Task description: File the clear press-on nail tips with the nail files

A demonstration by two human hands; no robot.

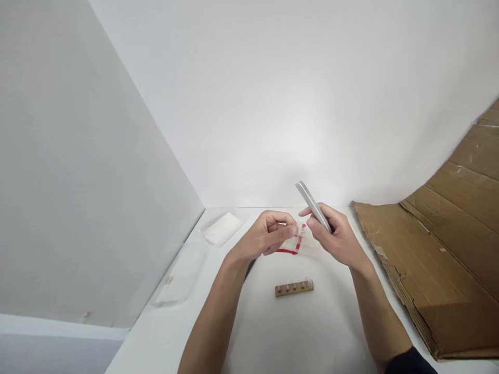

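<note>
My right hand [337, 234] is wrapped around a slim grey bar-shaped object [310, 200] with a rounded end. It tilts up and to the left out of the grip. Just left of it, my left hand [275, 234] has thumb and fingers pinched together. Whatever sits between those fingertips is too small to make out. Behind both hands lies a clear plastic bag [300, 241] with red print and a red edge, partly covered by them. A small brown cardboard strip [288, 292] holding several little metal pieces rests on the table below the hands.
Two clear plastic packages lie on the left of the white table [249, 322]: a package with white contents [223, 228] and a flat clear package [179, 278] nearer me. Large folded cardboard [436, 259] covers the right side. White walls [273, 104] stand behind and at left.
</note>
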